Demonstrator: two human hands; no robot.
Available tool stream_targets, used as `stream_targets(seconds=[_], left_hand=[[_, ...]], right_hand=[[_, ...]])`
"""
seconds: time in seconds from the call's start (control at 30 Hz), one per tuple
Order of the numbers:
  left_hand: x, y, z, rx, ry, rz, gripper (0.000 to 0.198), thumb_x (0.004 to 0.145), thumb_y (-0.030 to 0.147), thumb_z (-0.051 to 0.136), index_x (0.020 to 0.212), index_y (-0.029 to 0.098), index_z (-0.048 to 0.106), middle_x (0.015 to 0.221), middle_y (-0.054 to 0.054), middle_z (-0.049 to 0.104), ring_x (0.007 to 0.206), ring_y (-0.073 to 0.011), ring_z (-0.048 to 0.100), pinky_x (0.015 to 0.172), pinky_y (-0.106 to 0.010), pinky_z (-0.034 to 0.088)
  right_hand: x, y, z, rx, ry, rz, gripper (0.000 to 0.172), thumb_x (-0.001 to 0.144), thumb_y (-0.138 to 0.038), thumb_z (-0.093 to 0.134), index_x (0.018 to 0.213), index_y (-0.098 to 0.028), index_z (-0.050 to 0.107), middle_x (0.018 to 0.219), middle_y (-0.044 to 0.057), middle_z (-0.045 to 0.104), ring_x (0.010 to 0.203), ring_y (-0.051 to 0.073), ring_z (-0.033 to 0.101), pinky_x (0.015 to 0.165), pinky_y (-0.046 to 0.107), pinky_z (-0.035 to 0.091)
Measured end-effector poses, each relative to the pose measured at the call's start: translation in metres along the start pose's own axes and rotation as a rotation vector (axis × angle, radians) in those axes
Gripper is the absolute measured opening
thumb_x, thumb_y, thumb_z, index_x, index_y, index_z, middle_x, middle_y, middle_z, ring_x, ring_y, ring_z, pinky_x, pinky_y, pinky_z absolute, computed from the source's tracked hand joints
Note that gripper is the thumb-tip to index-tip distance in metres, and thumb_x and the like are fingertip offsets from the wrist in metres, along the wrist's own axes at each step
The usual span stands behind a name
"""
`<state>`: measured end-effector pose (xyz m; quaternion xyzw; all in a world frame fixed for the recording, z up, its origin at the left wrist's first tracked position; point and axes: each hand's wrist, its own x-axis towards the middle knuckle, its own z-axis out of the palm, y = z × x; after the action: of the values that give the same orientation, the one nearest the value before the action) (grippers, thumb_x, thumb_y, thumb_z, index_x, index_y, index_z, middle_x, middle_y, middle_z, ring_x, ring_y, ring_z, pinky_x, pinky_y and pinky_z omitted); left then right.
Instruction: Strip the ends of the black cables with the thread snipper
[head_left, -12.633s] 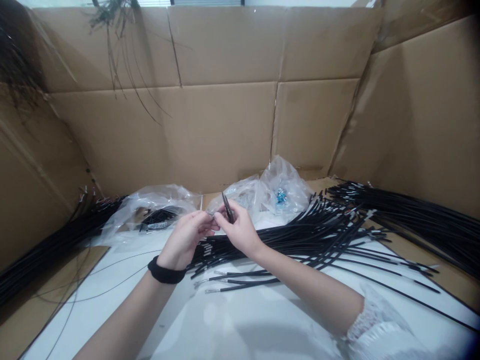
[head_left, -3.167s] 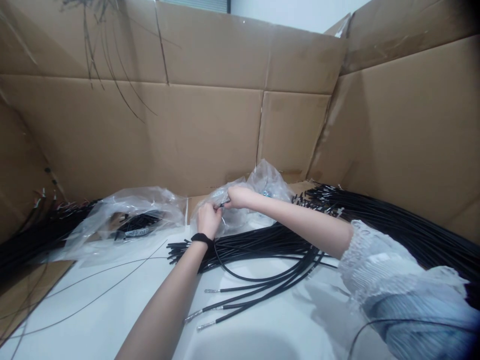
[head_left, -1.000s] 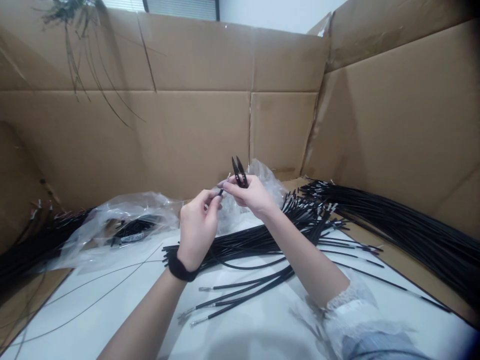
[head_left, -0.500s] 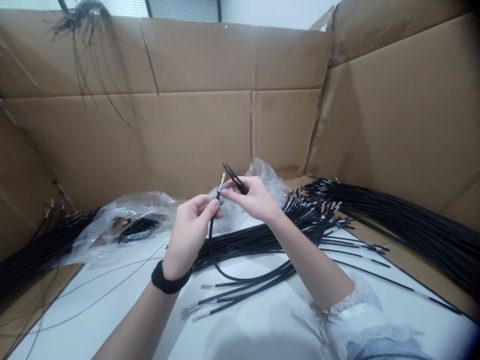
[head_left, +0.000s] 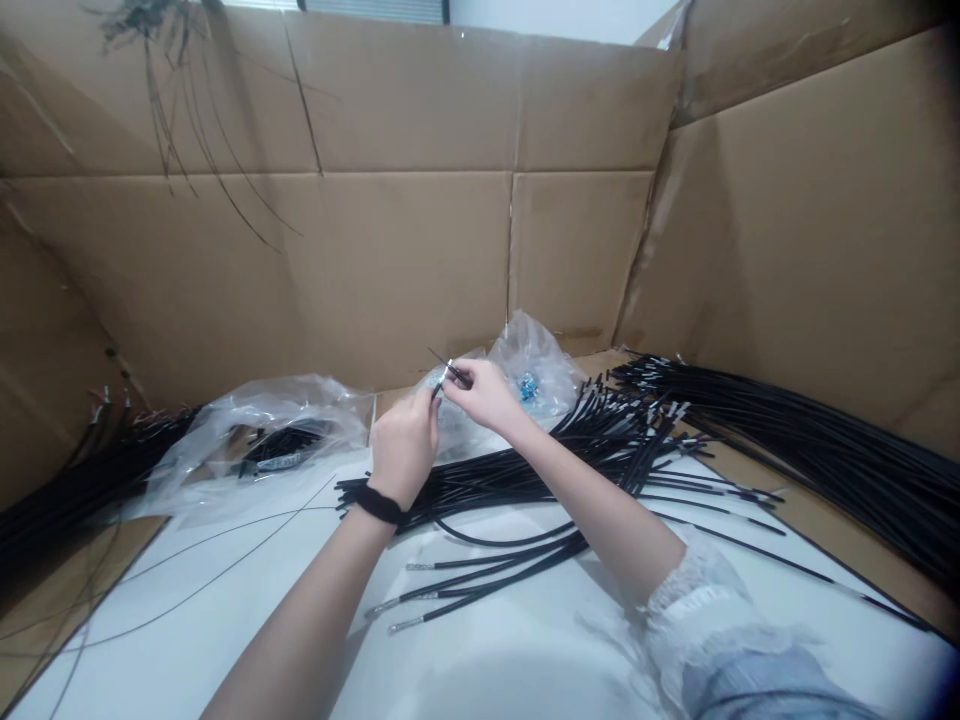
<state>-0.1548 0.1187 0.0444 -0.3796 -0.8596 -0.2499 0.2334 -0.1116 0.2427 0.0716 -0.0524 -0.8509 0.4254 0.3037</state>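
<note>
My left hand (head_left: pixel 406 440) pinches the metal-tipped end of a black cable (head_left: pixel 487 540) that loops down onto the white table (head_left: pixel 225 620). My right hand (head_left: pixel 484 392) holds small black thread snips (head_left: pixel 448 369) with their blades at the cable's tip. Both hands meet above the near end of a pile of black cables (head_left: pixel 540 470), in front of a clear plastic bag (head_left: pixel 534 370) with small blue parts inside.
Cardboard walls (head_left: pixel 420 230) enclose the table on three sides. A second clear bag (head_left: pixel 255 440) with black parts lies at left. More black cable bundles lie at far left (head_left: pixel 67 500) and along the right wall (head_left: pixel 810 450). Thin wires (head_left: pixel 187 590) trail over the table.
Both hands have moved forward and lower, toward the bag. The snips have tipped from pointing up to pointing left at the cable tip. The cable's loop lies flatter on the table.
</note>
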Motion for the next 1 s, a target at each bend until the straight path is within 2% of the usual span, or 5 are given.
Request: stream_targets(seconds=[0.17,0.4,0.63,0.83,1.0], left_hand=[[0.022,-0.018,0.023,-0.054,-0.041,-0.105,0.028,0.086,0.028,0.039,0.096,0.017,0.062,0.083,-0.011,0.067,0.080,-0.0215,0.062,0.069,-0.027,0.040],[0.036,-0.043,0.047,-0.294,-0.149,-0.187,0.025,0.078,0.033,0.049,0.080,0.014,0.067,0.076,-0.005,0.069,0.071,-0.0158,0.063,0.064,-0.023,0.044],[0.032,-0.050,0.063,-0.241,-0.145,-0.266,0.021,0.074,0.029,0.052,0.080,0.016,0.067,0.080,-0.008,0.069,0.083,-0.0218,0.062,0.077,-0.031,0.044],[0.029,-0.050,0.064,-0.146,-0.142,-0.291,0.022,0.076,0.029,0.047,0.078,0.017,0.066,0.076,-0.013,0.068,0.081,-0.0262,0.063,0.072,-0.032,0.043],[0.031,-0.058,0.064,-0.137,-0.187,-0.335,0.016,0.073,0.029,0.052,0.072,0.016,0.063,0.070,-0.010,0.068,0.076,-0.0217,0.064,0.066,-0.026,0.043]], right_hand=[[0.031,0.026,0.014,0.066,-0.233,0.178,0.016,0.078,-0.020,0.046,0.064,-0.014,0.045,0.047,-0.007,0.030,0.042,0.005,0.027,0.042,0.018,0.022],[0.049,0.048,0.021,0.002,-0.383,0.265,0.011,0.078,-0.015,0.049,0.067,-0.014,0.047,0.043,-0.009,0.028,0.037,0.003,0.025,0.038,0.016,0.022],[0.054,0.065,0.042,-0.206,-0.309,0.149,0.007,0.072,-0.009,0.052,0.070,-0.010,0.058,0.062,-0.001,0.055,0.060,0.007,0.045,0.055,0.017,0.033],[0.054,0.077,0.057,-0.335,-0.289,0.051,0.011,0.075,-0.014,0.051,0.074,-0.009,0.060,0.073,0.003,0.060,0.067,0.010,0.047,0.059,0.019,0.032],[0.046,0.085,0.049,-0.397,-0.341,0.018,0.014,0.078,-0.016,0.049,0.074,-0.010,0.061,0.070,0.002,0.060,0.062,0.008,0.048,0.056,0.017,0.031]])
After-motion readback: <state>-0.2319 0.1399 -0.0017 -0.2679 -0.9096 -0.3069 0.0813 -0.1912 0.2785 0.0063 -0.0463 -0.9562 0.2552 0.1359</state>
